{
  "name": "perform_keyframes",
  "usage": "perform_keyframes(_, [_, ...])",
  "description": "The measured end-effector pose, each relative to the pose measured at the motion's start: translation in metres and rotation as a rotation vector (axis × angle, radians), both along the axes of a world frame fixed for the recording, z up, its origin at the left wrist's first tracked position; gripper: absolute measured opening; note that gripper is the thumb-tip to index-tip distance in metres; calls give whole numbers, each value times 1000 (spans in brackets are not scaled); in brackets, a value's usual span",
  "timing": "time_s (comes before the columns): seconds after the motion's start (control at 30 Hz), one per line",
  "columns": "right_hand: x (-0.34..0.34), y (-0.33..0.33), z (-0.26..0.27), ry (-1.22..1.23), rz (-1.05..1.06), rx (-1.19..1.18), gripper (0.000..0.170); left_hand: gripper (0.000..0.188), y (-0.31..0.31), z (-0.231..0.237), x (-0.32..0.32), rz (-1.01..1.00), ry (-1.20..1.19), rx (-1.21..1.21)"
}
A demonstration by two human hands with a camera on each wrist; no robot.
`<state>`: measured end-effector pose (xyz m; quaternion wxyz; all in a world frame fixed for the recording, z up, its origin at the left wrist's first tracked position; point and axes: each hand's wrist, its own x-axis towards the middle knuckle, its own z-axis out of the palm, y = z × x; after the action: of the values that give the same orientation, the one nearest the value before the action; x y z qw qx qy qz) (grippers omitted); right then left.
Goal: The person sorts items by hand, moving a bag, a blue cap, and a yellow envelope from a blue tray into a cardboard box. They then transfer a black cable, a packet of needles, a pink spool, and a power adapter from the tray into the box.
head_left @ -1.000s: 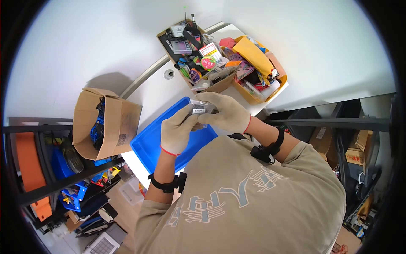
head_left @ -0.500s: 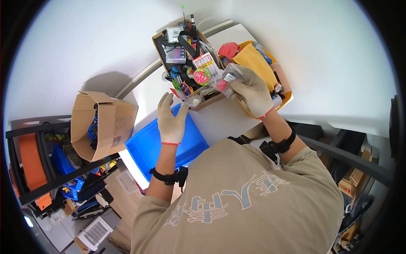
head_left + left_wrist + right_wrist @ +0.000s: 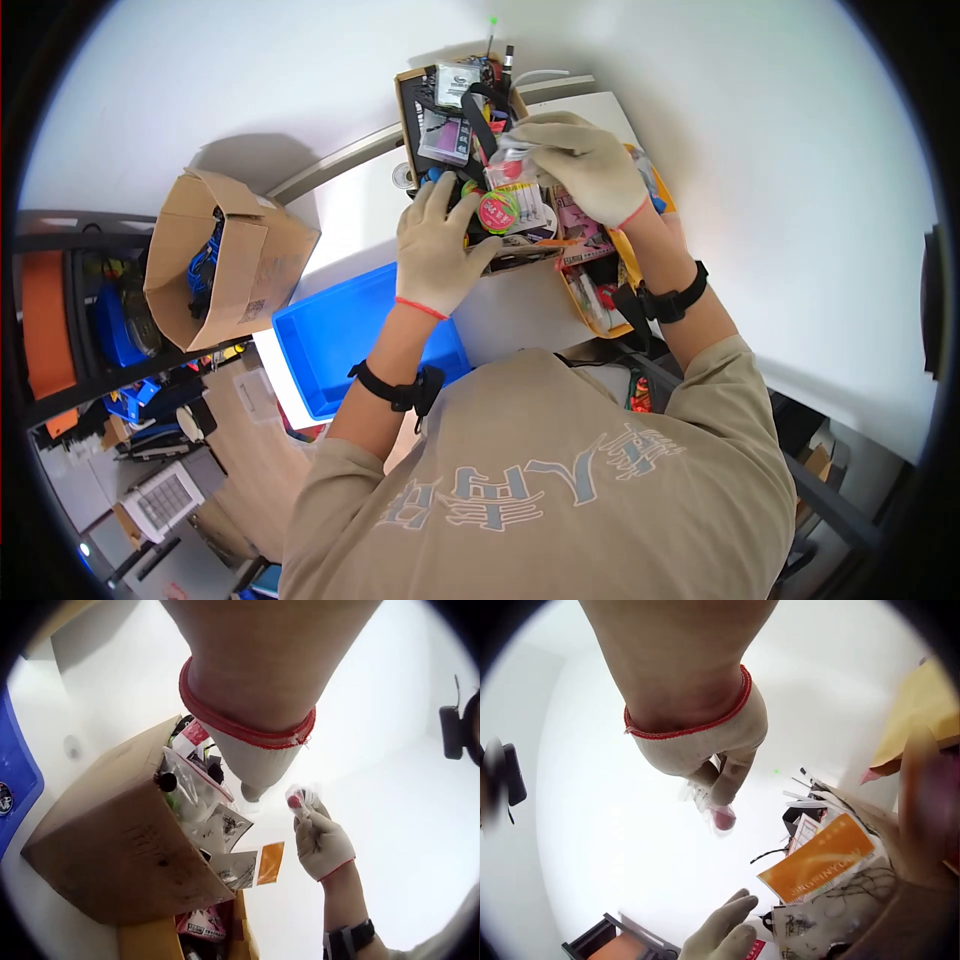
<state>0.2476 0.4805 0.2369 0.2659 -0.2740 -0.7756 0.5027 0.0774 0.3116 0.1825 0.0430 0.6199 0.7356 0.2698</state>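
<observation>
My right hand (image 3: 590,170), in a pale work glove, pinches a small clear plastic bag (image 3: 723,817) with a round red thing inside. The bag is held up over the packed cardboard box (image 3: 127,840). Fingers spread, my gloved left hand (image 3: 437,245) reaches over the left near side of that box. Inside the box are a round pink-and-green labelled item (image 3: 498,210), a black strap, clear packets and an orange-topped packet (image 3: 817,859). Part of the contents is hidden under both hands.
A blue tray (image 3: 345,335) lies nearer to me on the white table. Beside the packed box, a yellow box (image 3: 590,310) holds assorted packages. An open cardboard box (image 3: 265,255) with blue cables stands at left. White walls rise behind and to the right.
Both hands first held the bag above the blue tray. The left hand let go; the right carried the bag away over the packed box. The left hand then moved up to that box.
</observation>
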Motion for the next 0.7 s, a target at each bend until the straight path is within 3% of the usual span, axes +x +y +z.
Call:
perform_keyframes(0.07, [-23, 8, -1, -32, 68, 95, 27, 54, 8, -1, 2, -56, -5, -54])
perform_keyframes(0.13, [-44, 21, -16, -290, 221, 428, 25, 53, 12, -2, 5, -38, -15, -94])
perform_keyframes(0.17, [-55, 27, -25, -293, 246, 487, 25, 53, 12, -6, 5, -69, -48, -95])
perform_keyframes(0.33, [-90, 51, -33, -485, 441, 522, 28, 42, 9, -19, 10, -163, -30, -37])
perform_keyframes(0.4, [-100, 55, -36, -642, 504, 387, 27, 38, 10, -21, 11, -142, -49, -23])
perform_keyframes(0.47, [-106, 53, -37, -650, 542, 407, 27, 36, 10, -22, 9, -144, -63, -13])
perform_keyframes(0.53, [-110, 47, -38, -707, 538, 645, 25, 35, 8, -22, 7, -143, -71, -7])
perform_keyframes(0.63, [-110, 34, -24, -761, 418, 821, 24, 33, 4, -18, 2, -168, -95, 20])
perform_keyframes(0.7, [-105, 30, -17, -722, 498, 872, 24, 32, -4, -14, -7, -190, -111, 38])
